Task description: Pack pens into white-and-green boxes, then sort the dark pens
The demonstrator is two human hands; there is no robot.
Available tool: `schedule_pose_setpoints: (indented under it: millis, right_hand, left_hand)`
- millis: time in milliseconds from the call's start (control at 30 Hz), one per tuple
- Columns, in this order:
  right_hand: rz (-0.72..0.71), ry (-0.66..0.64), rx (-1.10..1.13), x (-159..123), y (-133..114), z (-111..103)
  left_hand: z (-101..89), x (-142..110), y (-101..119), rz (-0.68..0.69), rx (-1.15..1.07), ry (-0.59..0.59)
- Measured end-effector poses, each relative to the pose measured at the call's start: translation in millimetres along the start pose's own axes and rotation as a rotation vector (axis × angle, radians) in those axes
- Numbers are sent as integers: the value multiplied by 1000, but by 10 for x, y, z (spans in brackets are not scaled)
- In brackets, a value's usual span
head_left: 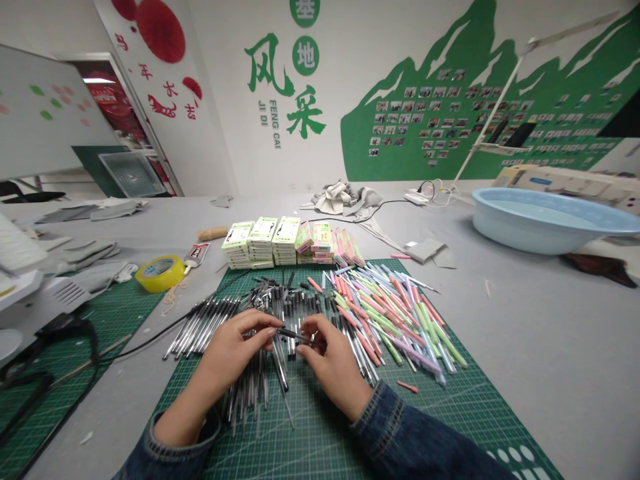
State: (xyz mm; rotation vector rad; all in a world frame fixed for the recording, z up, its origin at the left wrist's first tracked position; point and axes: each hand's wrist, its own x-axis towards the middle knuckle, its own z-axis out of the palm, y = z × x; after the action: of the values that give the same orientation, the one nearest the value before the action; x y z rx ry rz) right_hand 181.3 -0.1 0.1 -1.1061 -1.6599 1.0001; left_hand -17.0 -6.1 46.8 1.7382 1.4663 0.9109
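Between my two hands a dark pen (294, 335) is held, lying nearly level above the green cutting mat (330, 427). My left hand (250, 337) pinches its left end between thumb and fingers. Its right end is gripped by my right hand (327, 350), whose fingers curl round it. Below and behind the hands lie many clear pens with black caps (210, 320), and loose parts spread toward me under the left hand. To the right is a heap of coloured pens (395, 307) in pink, green, purple and blue.
Stacked small boxes (260, 240) stand behind the pens. Yellow tape (160, 273) and a glue tube (197, 255) lie left, near a sewing machine (40, 313). A blue basin (540, 220) sits at right; crumpled cloth (345, 199) lies at the back.
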Motion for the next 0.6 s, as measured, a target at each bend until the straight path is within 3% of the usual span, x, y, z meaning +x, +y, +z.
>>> schedule_pose_setpoints:
  millis: [100,267,467,600]
  right_hand:
    - [40,-26,32,11,15,-4]
    - [150,-206,297,23,41,31]
    - [153,-120,382,34,51,45]
    - [201,-106,421,39,55,61]
  left_hand:
    - [-7,9,1,22,-10,-27]
    - [-32,16,4,43,-49,-29]
    - [-26,7,13,9,-142,-62]
    - [89,5,10,-111,-446,36]
